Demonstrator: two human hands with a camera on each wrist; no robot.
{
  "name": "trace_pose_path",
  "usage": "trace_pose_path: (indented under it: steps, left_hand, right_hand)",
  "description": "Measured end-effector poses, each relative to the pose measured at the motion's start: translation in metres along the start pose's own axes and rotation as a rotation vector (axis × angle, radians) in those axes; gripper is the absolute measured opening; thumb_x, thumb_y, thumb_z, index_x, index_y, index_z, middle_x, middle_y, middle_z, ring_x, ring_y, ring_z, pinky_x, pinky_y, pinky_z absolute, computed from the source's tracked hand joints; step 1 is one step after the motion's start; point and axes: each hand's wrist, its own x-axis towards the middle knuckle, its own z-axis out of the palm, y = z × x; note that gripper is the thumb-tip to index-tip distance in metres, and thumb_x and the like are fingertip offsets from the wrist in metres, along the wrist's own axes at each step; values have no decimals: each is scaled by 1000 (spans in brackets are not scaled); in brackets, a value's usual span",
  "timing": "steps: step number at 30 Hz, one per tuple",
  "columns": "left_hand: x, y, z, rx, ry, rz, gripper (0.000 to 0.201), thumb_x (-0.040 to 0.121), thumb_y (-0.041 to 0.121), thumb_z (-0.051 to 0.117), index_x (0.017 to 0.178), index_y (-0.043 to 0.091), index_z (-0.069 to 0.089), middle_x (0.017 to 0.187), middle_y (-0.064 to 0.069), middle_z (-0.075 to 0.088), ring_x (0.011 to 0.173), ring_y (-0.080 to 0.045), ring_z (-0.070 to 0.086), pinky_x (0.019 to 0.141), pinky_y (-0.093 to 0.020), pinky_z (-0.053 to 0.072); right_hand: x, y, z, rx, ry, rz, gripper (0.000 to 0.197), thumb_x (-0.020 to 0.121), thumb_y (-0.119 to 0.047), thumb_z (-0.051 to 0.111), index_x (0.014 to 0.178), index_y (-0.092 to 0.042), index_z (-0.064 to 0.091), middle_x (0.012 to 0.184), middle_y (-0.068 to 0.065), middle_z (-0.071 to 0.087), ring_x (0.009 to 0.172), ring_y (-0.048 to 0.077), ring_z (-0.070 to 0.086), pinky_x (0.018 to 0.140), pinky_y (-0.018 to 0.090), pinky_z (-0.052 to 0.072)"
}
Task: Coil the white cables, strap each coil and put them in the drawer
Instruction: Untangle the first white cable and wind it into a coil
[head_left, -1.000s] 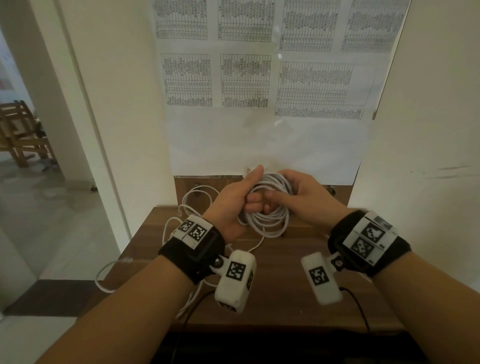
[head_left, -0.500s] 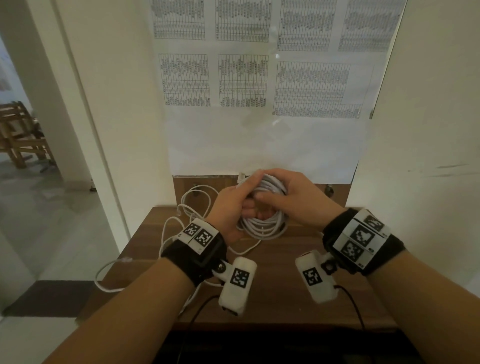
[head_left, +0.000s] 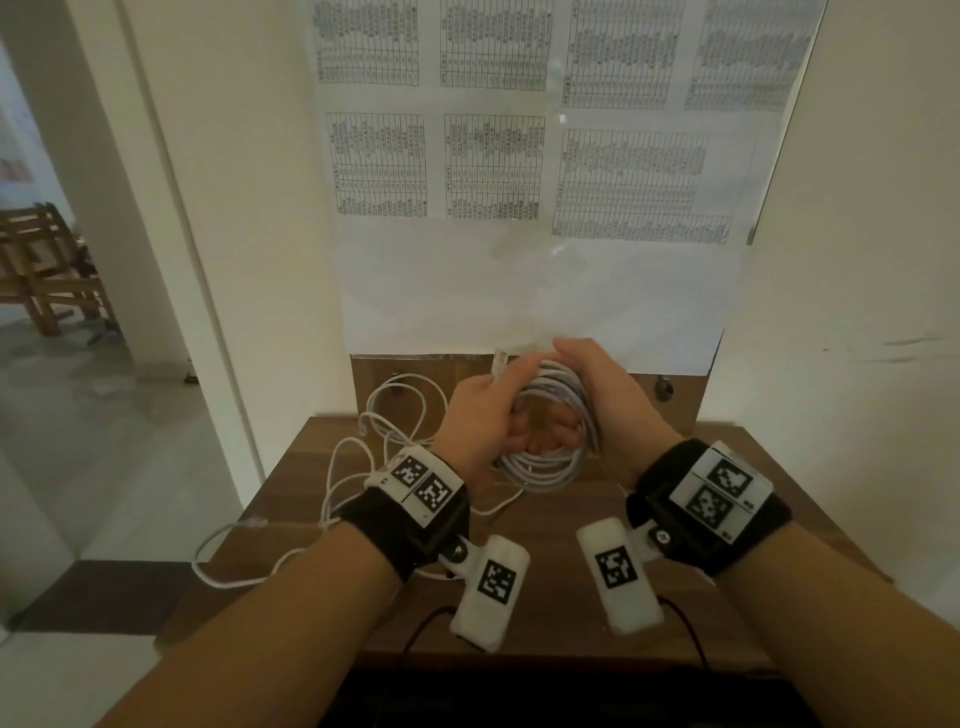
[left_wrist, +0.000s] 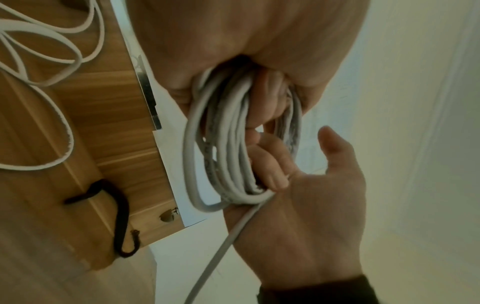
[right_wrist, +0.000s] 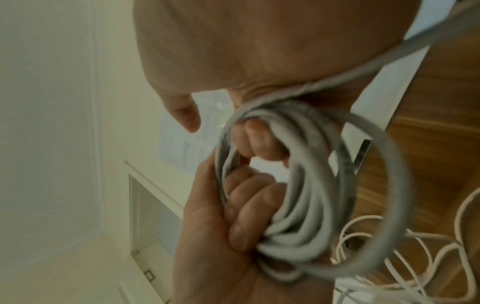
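A white cable coil (head_left: 545, 467) hangs in the air between both hands above the wooden table (head_left: 553, 613). My left hand (head_left: 483, 415) grips its left side, and the cable's plug end (head_left: 500, 359) sticks up by the thumb. My right hand (head_left: 608, 395) is on the right side. In the left wrist view its fingers (left_wrist: 267, 164) hook through the coil (left_wrist: 228, 154) while the thumb stands off. The right wrist view shows the left fingers (right_wrist: 246, 205) wrapped round the coil's (right_wrist: 311, 216) strands. One strand trails from the coil toward my right wrist.
Another white cable (head_left: 384, 431) lies loose on the table's left part and droops over the left edge (head_left: 218, 571). A black strap-like strip (left_wrist: 122, 216) lies on the wood near a metal knob (head_left: 662, 387). White walls flank the table; paper sheets hang behind.
The coil has turned so that its opening faces me. My right hand moved from the coil's front to its right side. My left thumb has come down from the top of the coil.
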Motion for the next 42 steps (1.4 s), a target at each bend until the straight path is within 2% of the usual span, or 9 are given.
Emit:
trace_pose_path:
  steps: [8,12,17,22,26,28,32,38,42]
  left_hand:
    - [-7,-6,5,-26,-97,14,47,93,47,58,64,12,50,47,1,33,37,-11,31,40,-21,33]
    - [-11,-8,10,-267,-156,-37,46,95,40,57,62,9,60,50,-3,53,43,-14,51,48,-24,47]
    - [-12,-8,12,-162,-37,13,49,89,55,58,57,18,50,43,5,28,34,-8,23,38,-21,24]
    - [-10,5,18,-171,7,4,51,103,34,52,55,14,54,40,4,37,30,-7,33,37,-19,38]
    - [0,13,3,-169,50,-7,51,101,39,55,54,20,48,43,6,33,32,-8,29,37,-21,35]
    - [6,17,-7,-211,104,-51,50,98,45,58,56,21,45,45,6,29,35,-9,26,40,-23,34]
    - [15,22,-30,-356,215,-110,51,95,54,58,57,21,47,45,8,27,34,-9,26,40,-21,38]
    - [25,19,-44,-475,380,-54,46,90,53,66,65,18,48,43,7,33,34,-8,34,42,-22,39]
    - [30,26,-50,-467,470,25,45,94,50,62,70,15,48,43,5,34,36,-8,37,51,-23,38]
  right_hand:
    - [6,8,6,-4,202,-71,43,92,-34,70,74,4,65,71,24,55,59,36,49,57,48,45]
    - [6,4,3,70,258,-55,22,92,-23,71,79,-5,73,61,16,63,49,30,55,48,33,49]
    - [8,11,4,59,287,-92,19,93,-17,68,112,-19,68,71,15,59,54,24,48,45,28,41]
    - [3,7,1,-27,165,-145,26,104,-31,51,122,-20,65,78,5,65,56,14,59,49,26,48]
    - [3,5,-12,-292,101,-149,49,103,-54,34,138,-24,51,125,-1,64,109,6,65,96,32,54]
    - [0,7,-23,-396,49,-164,46,101,-49,44,140,-24,44,117,-6,67,96,-5,67,88,21,55]
    - [-6,23,-50,-794,-22,-151,55,85,-38,74,134,-28,52,91,-4,74,81,7,71,86,35,57]
    - [-1,39,-66,-989,-55,-106,8,94,-25,67,100,-30,65,85,-9,68,68,2,66,67,21,53]
    - [1,40,-66,-1084,-88,-116,15,101,-32,56,105,-30,69,75,-11,62,62,3,54,62,19,42]
